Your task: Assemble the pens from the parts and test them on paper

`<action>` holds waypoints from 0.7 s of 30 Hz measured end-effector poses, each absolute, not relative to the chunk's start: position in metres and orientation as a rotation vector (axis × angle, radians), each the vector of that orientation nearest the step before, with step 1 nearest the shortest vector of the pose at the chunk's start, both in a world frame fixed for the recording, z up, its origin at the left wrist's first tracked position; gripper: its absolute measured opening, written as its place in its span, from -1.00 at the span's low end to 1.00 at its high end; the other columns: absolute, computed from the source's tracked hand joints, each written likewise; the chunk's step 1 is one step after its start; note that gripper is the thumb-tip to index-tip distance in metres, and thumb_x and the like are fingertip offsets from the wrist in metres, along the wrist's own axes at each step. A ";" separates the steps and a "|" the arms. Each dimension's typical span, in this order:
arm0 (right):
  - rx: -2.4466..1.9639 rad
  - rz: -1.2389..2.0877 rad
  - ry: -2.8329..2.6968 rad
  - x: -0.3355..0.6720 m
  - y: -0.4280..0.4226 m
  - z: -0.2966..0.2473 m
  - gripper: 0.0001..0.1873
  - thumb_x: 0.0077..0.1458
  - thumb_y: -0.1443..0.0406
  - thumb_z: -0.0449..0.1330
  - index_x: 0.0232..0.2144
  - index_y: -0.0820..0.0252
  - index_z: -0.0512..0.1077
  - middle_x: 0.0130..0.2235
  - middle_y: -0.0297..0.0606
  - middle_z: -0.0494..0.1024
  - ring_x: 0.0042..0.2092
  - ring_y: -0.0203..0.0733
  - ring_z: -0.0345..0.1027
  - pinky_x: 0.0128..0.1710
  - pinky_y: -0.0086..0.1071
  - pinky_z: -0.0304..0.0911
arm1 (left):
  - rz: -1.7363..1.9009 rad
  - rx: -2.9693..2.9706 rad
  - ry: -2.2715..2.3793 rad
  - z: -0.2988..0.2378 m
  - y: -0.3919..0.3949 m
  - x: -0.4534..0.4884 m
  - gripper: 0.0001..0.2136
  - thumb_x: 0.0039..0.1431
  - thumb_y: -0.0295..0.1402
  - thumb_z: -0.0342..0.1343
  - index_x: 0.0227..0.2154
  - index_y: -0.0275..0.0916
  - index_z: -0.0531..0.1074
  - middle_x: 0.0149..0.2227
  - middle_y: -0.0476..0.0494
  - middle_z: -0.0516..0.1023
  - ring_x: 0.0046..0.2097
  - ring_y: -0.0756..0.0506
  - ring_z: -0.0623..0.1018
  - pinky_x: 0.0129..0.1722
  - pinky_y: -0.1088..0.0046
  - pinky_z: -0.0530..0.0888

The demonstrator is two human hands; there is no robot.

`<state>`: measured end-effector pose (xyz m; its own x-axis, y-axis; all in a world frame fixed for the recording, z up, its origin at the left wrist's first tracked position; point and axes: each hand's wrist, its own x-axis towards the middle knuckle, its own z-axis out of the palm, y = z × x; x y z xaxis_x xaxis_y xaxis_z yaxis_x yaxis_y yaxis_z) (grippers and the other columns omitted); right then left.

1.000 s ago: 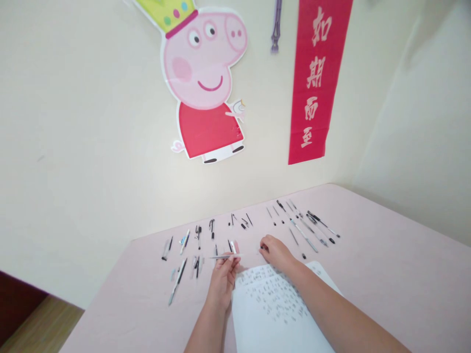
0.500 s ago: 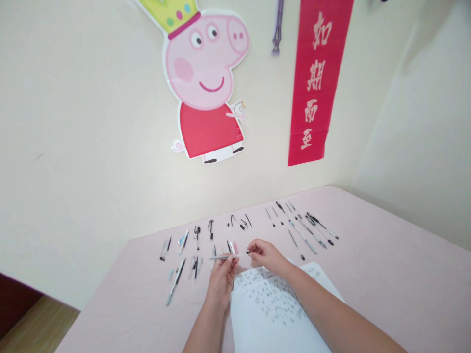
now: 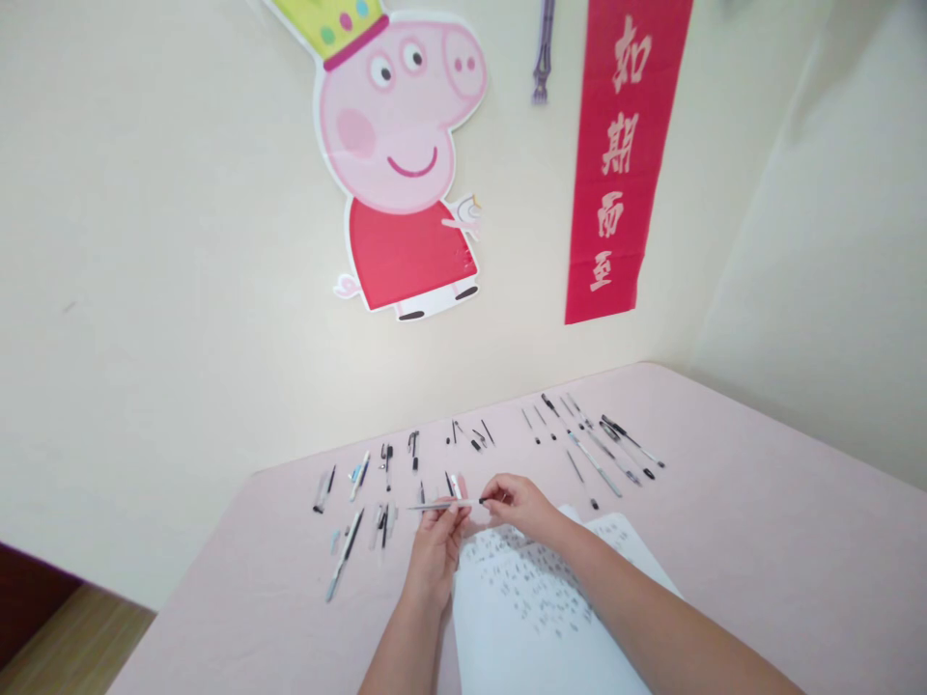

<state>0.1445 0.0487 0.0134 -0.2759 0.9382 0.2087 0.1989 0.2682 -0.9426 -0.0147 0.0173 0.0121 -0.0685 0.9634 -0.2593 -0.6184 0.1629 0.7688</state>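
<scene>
Over the front of the pink table, my left hand (image 3: 439, 533) is closed on a slim clear pen tube (image 3: 431, 506), pinched between thumb and fingers. The tube lies nearly level, and its left part looks grey and narrows to a point. My right hand (image 3: 519, 507) pinches a small black end plug (image 3: 484, 500), which sits against the tube's right end. Whether the plug is inside the tube is too small to tell. A white pen part (image 3: 456, 486) and dark pen parts lie just behind my left hand.
Written-on paper sheets (image 3: 532, 627) lie under my right forearm. Several pen parts and a grey-and-black pen (image 3: 344, 555) are spread on the left. More pens and refills, one a grey pen (image 3: 595, 465), lie at the back right of the pink table (image 3: 724, 541).
My right hand has moved slightly left, closing the gap between the black plug and the tube's right end. My left hand keeps its hold.
</scene>
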 end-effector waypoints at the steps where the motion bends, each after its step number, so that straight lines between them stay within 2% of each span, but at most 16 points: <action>1: -1.057 1.070 -1.684 0.144 0.049 0.013 -0.91 -0.14 0.44 0.13 -0.49 0.27 0.41 -0.51 -0.36 0.44 -0.46 -0.35 0.29 -0.45 -0.49 0.19 | 1.388 0.487 0.915 0.013 0.017 -0.014 -0.91 0.04 -0.61 0.11 -0.43 -0.32 0.41 -0.46 -0.07 0.55 -0.40 0.06 0.56 -0.38 0.65 0.48; 6: -1.080 1.024 -1.710 0.144 0.049 0.011 -0.91 -0.14 0.45 0.13 -0.49 0.26 0.41 -0.51 -0.36 0.44 -0.46 -0.35 0.28 -0.45 -0.50 0.18 | 1.389 0.491 0.921 0.015 0.017 -0.014 -0.92 0.00 -0.59 0.16 -0.44 -0.32 0.42 -0.47 -0.07 0.55 -0.41 0.05 0.56 -0.39 0.65 0.48; 21: -1.082 0.942 -1.738 0.143 0.048 0.013 -0.93 -0.10 0.44 0.13 -0.48 0.24 0.41 -0.48 -0.35 0.43 -0.45 -0.35 0.28 -0.44 -0.50 0.20 | 1.389 0.479 0.923 0.010 0.018 -0.015 -0.91 0.04 -0.61 0.11 -0.42 -0.33 0.42 -0.46 -0.08 0.57 -0.40 0.06 0.57 -0.38 0.66 0.48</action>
